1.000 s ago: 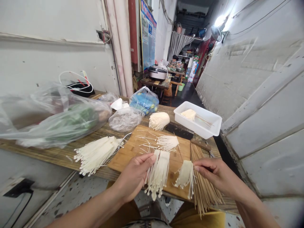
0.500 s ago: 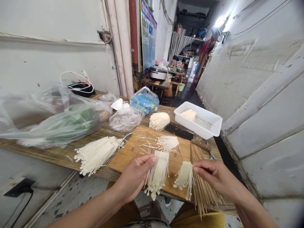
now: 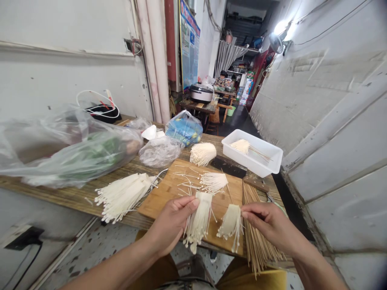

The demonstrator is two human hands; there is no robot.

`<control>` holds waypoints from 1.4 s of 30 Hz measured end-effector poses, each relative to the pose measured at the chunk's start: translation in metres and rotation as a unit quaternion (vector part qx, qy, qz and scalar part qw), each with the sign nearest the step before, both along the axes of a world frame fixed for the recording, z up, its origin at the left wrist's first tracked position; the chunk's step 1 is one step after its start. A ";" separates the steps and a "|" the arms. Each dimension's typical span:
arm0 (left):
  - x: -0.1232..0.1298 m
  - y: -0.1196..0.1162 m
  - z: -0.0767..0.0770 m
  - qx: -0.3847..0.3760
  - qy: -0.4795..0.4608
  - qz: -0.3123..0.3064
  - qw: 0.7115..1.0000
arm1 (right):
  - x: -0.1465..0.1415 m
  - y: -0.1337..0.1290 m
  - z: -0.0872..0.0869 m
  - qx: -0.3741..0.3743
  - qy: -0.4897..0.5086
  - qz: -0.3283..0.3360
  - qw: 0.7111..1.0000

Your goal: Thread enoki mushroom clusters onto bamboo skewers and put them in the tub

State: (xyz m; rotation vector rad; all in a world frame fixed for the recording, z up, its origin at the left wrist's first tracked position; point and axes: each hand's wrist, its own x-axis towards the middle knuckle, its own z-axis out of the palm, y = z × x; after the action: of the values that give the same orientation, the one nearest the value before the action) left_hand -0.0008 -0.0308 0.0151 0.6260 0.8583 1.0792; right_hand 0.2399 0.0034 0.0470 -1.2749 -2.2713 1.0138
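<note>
My left hand [image 3: 172, 227] pinches a bunch of enoki mushrooms [image 3: 198, 221] by its top, with the stems hanging down over the bamboo cutting board [image 3: 169, 197]. My right hand [image 3: 272, 224] pinches a smaller enoki bunch [image 3: 230, 222] at its upper right edge. The two bunches hang apart, just above the board's near edge. A loose enoki cluster [image 3: 214, 182] and scattered strands lie on the board. A larger enoki pile [image 3: 122, 197] rests on the table to its left. Bamboo skewers [image 3: 256, 237] lie under my right wrist.
Behind the board stand an enoki clump [image 3: 203, 154], a cleaver [image 3: 228, 168] and a white plastic tray [image 3: 252, 153] holding enoki and skewers. Plastic bags [image 3: 69, 155] crowd the table's left side. A wall runs along the right; a rice cooker [image 3: 201, 92] stands far ahead.
My right hand has moved left with its bunch, closing the gap to the left bunch. The left bunch has shifted slightly left and tilted.
</note>
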 end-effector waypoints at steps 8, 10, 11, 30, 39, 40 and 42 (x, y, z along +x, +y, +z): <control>-0.005 0.003 -0.006 0.015 -0.012 -0.003 1.000 | -0.010 0.001 0.000 0.003 0.032 -0.001 0.999; -0.007 0.007 -0.008 0.007 -0.009 -0.004 1.000 | -0.011 0.000 0.000 0.008 0.031 0.005 0.999; -0.008 0.008 -0.009 0.001 0.001 -0.001 1.000 | -0.011 0.000 0.000 0.010 0.031 0.009 0.999; -0.010 0.027 -0.015 0.134 0.190 -0.014 0.973 | -0.027 0.003 -0.013 -0.025 0.188 -0.076 0.979; -0.027 0.036 -0.025 0.186 0.287 0.059 0.938 | -0.030 0.016 -0.024 -0.011 0.187 -0.119 0.975; -0.029 0.037 -0.026 0.188 0.298 0.069 0.933 | -0.028 0.019 -0.026 -0.003 0.190 -0.132 0.973; -0.034 0.038 -0.030 0.187 0.320 0.096 0.924 | -0.020 0.026 -0.027 0.022 0.195 -0.158 0.968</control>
State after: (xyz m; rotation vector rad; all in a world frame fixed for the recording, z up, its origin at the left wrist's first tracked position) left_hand -0.0349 0.0068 -0.0147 1.2800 1.3080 1.2483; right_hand 0.2195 0.0291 0.0195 -1.2400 -1.7222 0.9881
